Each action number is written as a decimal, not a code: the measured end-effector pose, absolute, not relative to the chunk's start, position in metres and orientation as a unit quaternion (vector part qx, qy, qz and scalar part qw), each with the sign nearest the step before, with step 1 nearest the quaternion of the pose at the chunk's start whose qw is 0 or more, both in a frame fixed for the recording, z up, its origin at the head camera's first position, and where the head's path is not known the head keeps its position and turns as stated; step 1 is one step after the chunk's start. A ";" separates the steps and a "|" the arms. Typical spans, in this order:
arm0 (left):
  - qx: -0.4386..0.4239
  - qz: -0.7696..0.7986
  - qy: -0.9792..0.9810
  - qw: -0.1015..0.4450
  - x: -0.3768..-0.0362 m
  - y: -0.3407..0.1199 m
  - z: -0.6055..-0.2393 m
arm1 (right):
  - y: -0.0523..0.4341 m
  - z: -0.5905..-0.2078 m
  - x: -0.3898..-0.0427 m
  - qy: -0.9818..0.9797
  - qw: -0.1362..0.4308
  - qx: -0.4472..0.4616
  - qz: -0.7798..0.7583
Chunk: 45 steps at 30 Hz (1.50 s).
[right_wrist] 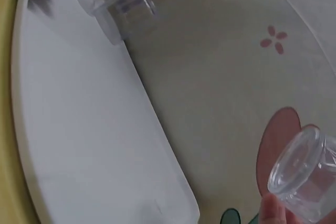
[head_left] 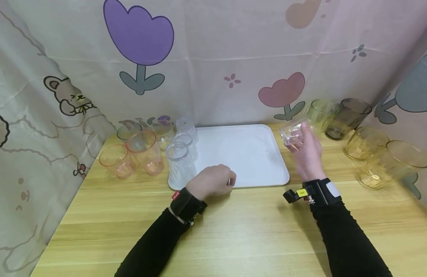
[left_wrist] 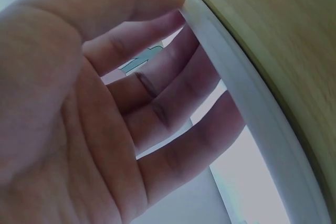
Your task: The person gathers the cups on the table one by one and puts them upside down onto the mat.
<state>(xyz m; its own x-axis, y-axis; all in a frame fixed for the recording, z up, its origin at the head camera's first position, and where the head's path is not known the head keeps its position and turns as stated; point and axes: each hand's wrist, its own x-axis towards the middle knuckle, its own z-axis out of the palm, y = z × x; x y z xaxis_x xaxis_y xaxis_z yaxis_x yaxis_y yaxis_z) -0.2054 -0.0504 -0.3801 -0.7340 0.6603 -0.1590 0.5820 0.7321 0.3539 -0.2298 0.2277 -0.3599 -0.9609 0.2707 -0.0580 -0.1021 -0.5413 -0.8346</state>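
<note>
Head view: right hand point(head_left: 308, 152) raised above the wooden surface point(head_left: 234, 231) just off the right edge of the white tray point(head_left: 241, 154), fingers curled round a small clear cup point(head_left: 293, 134), tilted on its side and held in the air, clear of both tray and surface. Left hand point(head_left: 211, 181) down at the near rim of the tray, knuckles up, fingers bent over the edge. Three clear cups point(head_left: 181, 163) standing mouth down on the left part of the tray, one behind another. Two pink tumblers point(head_left: 144, 152) and further clear ones on the surface left of the tray. Olive and grey tumblers point(head_left: 348, 115) at the far right by the curtain, two amber tumblers point(head_left: 390, 163) nearer on the right

Left wrist view: fingers point(left_wrist: 173, 98) slightly curled, tips touching the tray rim point(left_wrist: 247, 98), thumb lying on top of that rim; grip on the rim, nothing else held

Right wrist view: clear cup point(right_wrist: 307, 174) pinched at its side by the fingertips point(right_wrist: 273, 208), thick base toward the camera, seen against the flowered curtain beyond the tray's far edge point(right_wrist: 157, 129)
</note>
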 end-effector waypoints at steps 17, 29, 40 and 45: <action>0.277 0.128 0.952 0.008 -0.208 -0.043 -0.372 | 0.179 -0.368 -0.221 -0.592 -0.002 -0.042 0.805; 0.281 0.209 0.928 -0.127 -0.210 -0.041 -0.374 | 0.156 -0.373 -0.212 -0.564 -0.066 0.008 0.823; 0.329 0.235 0.891 -0.207 -0.212 -0.040 -0.376 | 0.143 -0.381 -0.206 -0.606 -0.122 0.031 0.786; 0.357 0.241 0.863 -0.263 -0.214 -0.042 -0.376 | 0.142 -0.383 -0.206 -0.611 -0.131 0.035 0.780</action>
